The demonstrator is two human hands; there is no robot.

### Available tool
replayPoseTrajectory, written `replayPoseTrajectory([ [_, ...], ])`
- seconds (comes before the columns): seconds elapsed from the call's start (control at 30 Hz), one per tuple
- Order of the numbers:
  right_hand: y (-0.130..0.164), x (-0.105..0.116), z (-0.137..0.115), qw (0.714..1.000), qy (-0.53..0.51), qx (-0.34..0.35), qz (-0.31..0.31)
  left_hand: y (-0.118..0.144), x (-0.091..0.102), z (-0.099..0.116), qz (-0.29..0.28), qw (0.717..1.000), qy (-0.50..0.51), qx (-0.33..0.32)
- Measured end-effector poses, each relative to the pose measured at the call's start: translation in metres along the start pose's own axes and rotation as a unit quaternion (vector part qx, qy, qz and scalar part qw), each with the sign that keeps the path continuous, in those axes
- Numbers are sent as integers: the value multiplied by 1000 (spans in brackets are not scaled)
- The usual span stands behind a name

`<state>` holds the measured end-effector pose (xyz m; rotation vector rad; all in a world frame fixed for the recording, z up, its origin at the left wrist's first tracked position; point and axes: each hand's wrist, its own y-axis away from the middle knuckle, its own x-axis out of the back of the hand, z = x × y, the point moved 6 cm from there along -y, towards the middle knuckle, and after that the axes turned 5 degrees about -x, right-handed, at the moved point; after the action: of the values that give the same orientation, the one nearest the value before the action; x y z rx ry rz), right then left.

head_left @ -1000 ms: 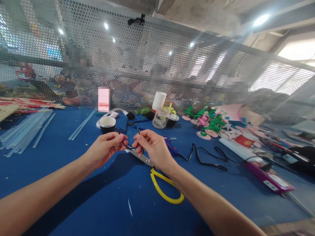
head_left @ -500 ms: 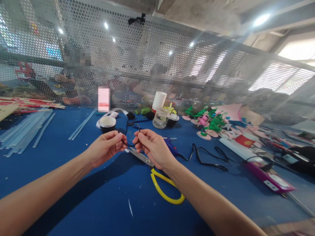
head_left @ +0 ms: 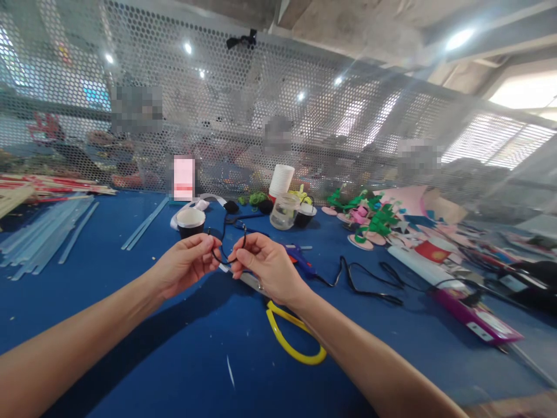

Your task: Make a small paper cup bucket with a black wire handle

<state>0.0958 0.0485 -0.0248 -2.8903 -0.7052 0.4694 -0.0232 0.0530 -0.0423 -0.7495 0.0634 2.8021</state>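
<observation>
A thin black cord (head_left: 224,261) curves between my two hands, its ends sticking up above the fingers. My left hand (head_left: 185,261) pinches one end between thumb and fingertips. The other end is pinched by my right hand (head_left: 270,268), a short gap away. Beneath my right hand and forearm lie scissors with yellow handles (head_left: 300,358), their blades partly covered. Just behind my left hand stands a white-rimmed cup (head_left: 190,219) with a black outside. A blue glue gun (head_left: 305,262) rests on the table right of my right hand.
On the blue table (head_left: 195,360), translucent glue sticks (head_left: 47,232) lie left. Behind stand a clear jar (head_left: 285,212), stacked white cups (head_left: 281,180) and a phone (head_left: 184,179). Green and pink craft pieces (head_left: 369,217) and a purple power strip (head_left: 474,316) are right. A perforated screen (head_left: 243,104) backs the table.
My right hand has shifted slightly left and down, closer to my left hand, and the cord's loop bends more. More of the glue gun shows now.
</observation>
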Motion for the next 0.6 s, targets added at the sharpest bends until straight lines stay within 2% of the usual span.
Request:
replayPoseTrajectory([
  [0.23,3,-1,2,1000,24,3,9,1,-1,-1,-10,1000,4,-6],
  [0.47,0,1,5,999,-11,1,36,2,-1,3,43,998,16,-34],
  [0.6,-2,4,7,998,-24,-18,52,0,3,6,55,995,-54,-56],
])
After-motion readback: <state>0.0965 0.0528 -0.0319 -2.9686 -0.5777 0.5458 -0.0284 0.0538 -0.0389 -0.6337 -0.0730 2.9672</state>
